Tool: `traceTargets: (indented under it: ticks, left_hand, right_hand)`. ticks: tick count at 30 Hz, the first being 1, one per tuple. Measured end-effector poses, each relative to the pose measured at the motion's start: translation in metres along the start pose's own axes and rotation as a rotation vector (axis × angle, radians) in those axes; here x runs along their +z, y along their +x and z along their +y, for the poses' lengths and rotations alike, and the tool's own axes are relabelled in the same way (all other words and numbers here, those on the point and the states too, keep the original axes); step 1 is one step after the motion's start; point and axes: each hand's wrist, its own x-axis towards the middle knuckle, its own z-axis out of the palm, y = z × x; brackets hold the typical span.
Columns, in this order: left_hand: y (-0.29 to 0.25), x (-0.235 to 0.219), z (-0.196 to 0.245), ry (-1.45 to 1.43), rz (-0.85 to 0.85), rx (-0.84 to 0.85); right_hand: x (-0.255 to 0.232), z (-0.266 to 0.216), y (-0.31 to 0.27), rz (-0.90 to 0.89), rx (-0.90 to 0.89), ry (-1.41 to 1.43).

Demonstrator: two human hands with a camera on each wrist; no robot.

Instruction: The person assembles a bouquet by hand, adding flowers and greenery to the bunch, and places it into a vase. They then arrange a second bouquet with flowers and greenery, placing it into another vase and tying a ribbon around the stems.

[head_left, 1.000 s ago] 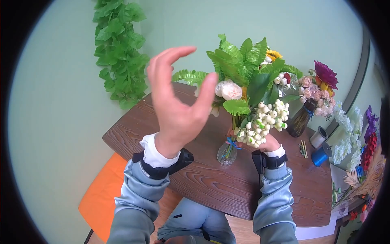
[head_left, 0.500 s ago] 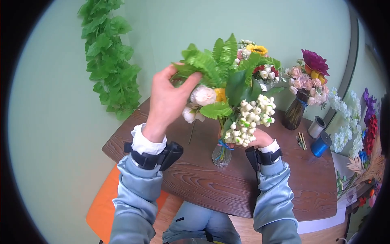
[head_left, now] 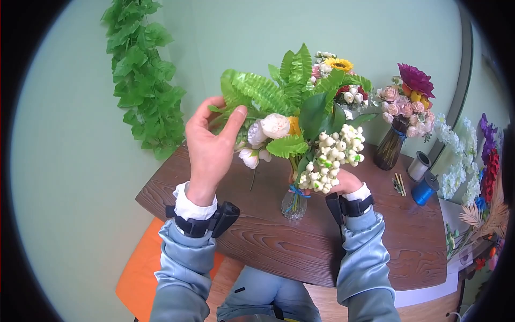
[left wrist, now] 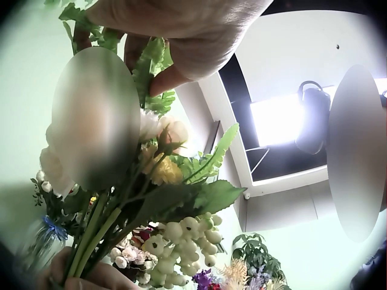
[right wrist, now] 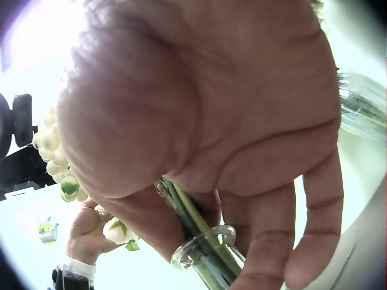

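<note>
A small clear glass vase (head_left: 294, 208) with a blue ribbon at its neck stands on the table, holding a flower bunch. My left hand (head_left: 210, 147) is at the bunch's left side, thumb and fingers around a green fern frond (head_left: 260, 90). Below that frond sit a pale rose (head_left: 276, 126) and white buds. On the right side hangs a cluster of white berries (head_left: 339, 153). Behind the berries, partly hidden, my right hand (head_left: 347, 183) grips the bunch low. In the right wrist view its thumb and fingers surround the green stems (right wrist: 188, 208) just above the glass rim.
A dark vase (head_left: 390, 150) of pink and purple flowers stands back right, with a sunflower bouquet (head_left: 339, 65) behind mine. A blue spool (head_left: 425, 189), a grey spool (head_left: 419, 166) and small sticks (head_left: 399, 184) lie right. An orange chair (head_left: 140, 268) is left, below the brown table (head_left: 268, 241).
My left hand has gone from spread in the air to the fern frond, then drawn it slightly down and left. The right hand stays at the stems. The head view has shifted.
</note>
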Motion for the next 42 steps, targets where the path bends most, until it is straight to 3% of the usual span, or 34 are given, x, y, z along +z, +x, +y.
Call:
traceTargets:
  ticks: [1,3,4,5,7,11,14,16,18,21,23,24,27,28,32,35,38,41,42]
  left_hand:
    - [-0.002,0.000,0.001,0.000,-0.001,0.000]
    - [-0.005,0.001,0.002,0.433,0.140,0.360]
    - [-0.008,0.005,0.005,0.363,0.211,0.461]
    - [-0.012,0.007,0.009,0.363,0.209,0.461]
    - [-0.023,0.008,0.017,0.575,0.138,0.738]
    - [-0.046,0.017,0.023,0.507,-0.070,0.552]
    - [-0.055,0.028,0.023,0.420,-0.168,0.530]
    - [-0.060,0.035,0.025,0.406,-0.209,0.538]
    - [-0.066,0.043,0.027,0.413,-0.203,0.581]
    - [-0.081,0.050,0.035,0.399,-0.346,0.448]
    - [-0.087,0.055,0.028,0.367,-0.345,0.459]
    - [-0.089,0.057,0.027,0.392,-0.347,0.497]
    - [-0.091,0.061,0.024,0.400,-0.350,0.530]
    - [-0.090,0.061,0.026,0.418,-0.377,0.529]
    - [-0.089,0.064,0.023,0.352,-0.418,0.515]
    - [-0.088,0.064,0.022,0.319,-0.458,0.517]
    - [-0.086,0.062,0.020,0.301,-0.464,0.531]
    - [-0.083,0.059,0.019,0.263,-0.458,0.511]
    - [-0.082,0.059,0.018,0.260,-0.456,0.512]
  right_hand:
    - [-0.001,0.003,0.000,-0.011,-0.026,-0.033]
    - [-0.001,0.007,-0.001,-0.003,-0.043,-0.062]
    - [-0.001,0.008,-0.001,0.003,-0.061,-0.091]
    - [-0.001,0.008,-0.001,0.005,-0.061,-0.090]
    - [-0.002,0.004,-0.001,-0.017,-0.046,-0.058]
    - [-0.003,-0.013,-0.003,-0.012,-0.058,-0.141]
    - [-0.001,-0.035,-0.004,0.004,0.081,-0.166]
    - [0.005,-0.026,-0.003,0.090,-0.041,-0.062]
    - [0.003,-0.020,-0.008,0.102,-0.053,-0.104]
    - [0.007,0.001,-0.009,0.192,-0.180,-0.125]
    - [0.005,0.008,-0.012,0.172,-0.027,0.328]
    - [0.003,0.002,-0.013,0.165,0.044,0.134]
    - [0.001,0.050,-0.013,0.088,0.144,0.254]
    - [0.004,0.039,-0.018,0.123,0.069,0.326]
    - [0.005,0.042,-0.015,0.168,0.121,0.298]
    - [0.000,0.042,-0.012,0.133,-0.010,0.083]
    - [-0.001,0.029,-0.013,0.110,-0.097,-0.062]
    - [-0.004,-0.031,-0.024,0.147,-0.021,0.080]
    - [-0.012,-0.043,-0.028,0.130,0.106,-0.103]
